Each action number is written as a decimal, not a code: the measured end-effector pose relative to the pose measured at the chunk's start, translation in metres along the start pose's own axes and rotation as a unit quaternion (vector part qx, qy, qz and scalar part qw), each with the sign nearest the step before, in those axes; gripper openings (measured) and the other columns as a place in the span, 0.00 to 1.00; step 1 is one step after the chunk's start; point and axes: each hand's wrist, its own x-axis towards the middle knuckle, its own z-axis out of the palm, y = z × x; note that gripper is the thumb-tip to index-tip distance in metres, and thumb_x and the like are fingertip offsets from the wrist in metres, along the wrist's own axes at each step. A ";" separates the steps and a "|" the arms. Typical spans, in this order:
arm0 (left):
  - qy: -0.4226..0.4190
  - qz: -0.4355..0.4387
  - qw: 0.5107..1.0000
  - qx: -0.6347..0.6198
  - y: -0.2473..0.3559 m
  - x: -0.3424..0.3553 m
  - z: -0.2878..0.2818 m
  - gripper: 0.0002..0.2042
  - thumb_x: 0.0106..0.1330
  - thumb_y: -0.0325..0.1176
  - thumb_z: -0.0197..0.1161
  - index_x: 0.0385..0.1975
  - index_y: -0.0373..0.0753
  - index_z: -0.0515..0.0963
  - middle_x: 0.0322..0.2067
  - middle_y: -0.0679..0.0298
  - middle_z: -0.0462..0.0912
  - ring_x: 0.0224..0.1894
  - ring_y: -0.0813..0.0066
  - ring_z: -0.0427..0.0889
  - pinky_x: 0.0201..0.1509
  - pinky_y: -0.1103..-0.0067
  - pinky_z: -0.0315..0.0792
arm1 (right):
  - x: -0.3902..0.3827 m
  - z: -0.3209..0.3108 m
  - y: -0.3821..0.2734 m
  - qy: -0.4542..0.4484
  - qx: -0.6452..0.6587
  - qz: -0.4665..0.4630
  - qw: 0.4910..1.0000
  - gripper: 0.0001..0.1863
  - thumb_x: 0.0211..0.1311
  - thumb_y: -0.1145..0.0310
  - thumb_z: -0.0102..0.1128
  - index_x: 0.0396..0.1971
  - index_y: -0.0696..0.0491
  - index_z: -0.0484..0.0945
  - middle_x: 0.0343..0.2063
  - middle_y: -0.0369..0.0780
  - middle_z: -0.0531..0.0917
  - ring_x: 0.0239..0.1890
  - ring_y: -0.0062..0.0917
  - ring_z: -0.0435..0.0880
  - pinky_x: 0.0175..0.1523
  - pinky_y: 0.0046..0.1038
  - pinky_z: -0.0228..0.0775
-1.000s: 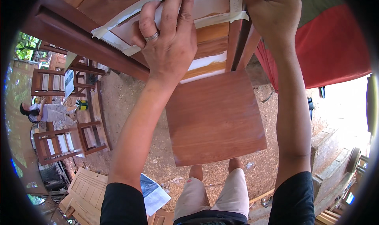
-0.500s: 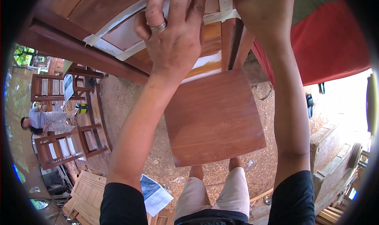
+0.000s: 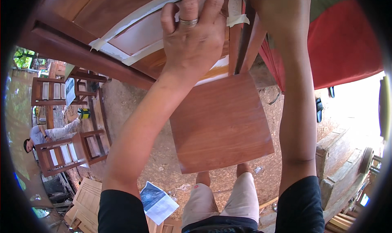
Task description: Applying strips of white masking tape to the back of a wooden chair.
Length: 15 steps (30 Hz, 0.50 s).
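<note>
A reddish-brown wooden panel [image 3: 122, 8] fills the upper part of the head view. Pale masking tape [image 3: 141, 53] borders a whitish section on it. My left hand [image 3: 196, 41], a ring on one finger, lies over this taped section with its fingers apart and bent, tips against the surface near the top edge. To its right, my right hand [image 3: 283, 12] is curled at the panel's right side; its fingertips and whatever they grip are hidden. Between the hands, a loose tape end [image 3: 238, 20] sticks out. Below them juts a square brown wooden board [image 3: 222, 124], like a seat.
Red cloth [image 3: 343, 45] hangs at the right, above dark sandals [image 3: 319, 110] and rough wooden blocks [image 3: 339, 151]. At the left, a person [image 3: 36, 137] is near wooden chairs [image 3: 61, 155] and a green-yellow can [image 3: 84, 113]. A printed sheet [image 3: 159, 202] lies below.
My left hand has slid to the right across the taped section, uncovering more of it. My right hand has shifted slightly right. The person at the far left has changed posture.
</note>
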 end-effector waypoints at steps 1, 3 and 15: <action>0.007 0.016 1.000 0.017 -0.003 0.003 -0.002 0.21 0.63 0.37 0.61 0.56 0.42 0.80 0.56 0.70 0.73 0.61 0.64 0.63 0.59 0.63 0.57 | 0.001 0.001 -0.001 -0.004 0.051 0.051 0.997 0.10 0.49 0.75 0.74 0.24 0.61 0.80 0.18 0.46 0.82 0.19 0.29 0.82 0.26 0.29 0.70; -0.043 0.019 0.999 0.025 -0.013 -0.003 -0.016 0.20 0.64 0.38 0.61 0.56 0.43 0.80 0.58 0.69 0.72 0.63 0.65 0.61 0.59 0.63 0.57 | 0.006 0.006 -0.003 -0.015 0.155 0.152 0.976 0.10 0.49 0.74 0.76 0.22 0.61 0.80 0.17 0.42 0.83 0.19 0.22 0.78 0.25 0.27 0.68; -0.159 -0.110 0.981 0.023 -0.098 -0.092 -0.055 0.35 0.70 0.49 0.57 0.74 0.39 0.58 0.75 0.62 0.55 0.78 0.63 0.50 0.79 0.62 0.38 | -0.066 0.053 -0.051 0.031 0.085 0.112 0.990 0.32 0.61 0.78 0.56 0.67 0.62 0.63 0.22 0.42 0.82 0.21 0.30 0.81 0.31 0.30 0.74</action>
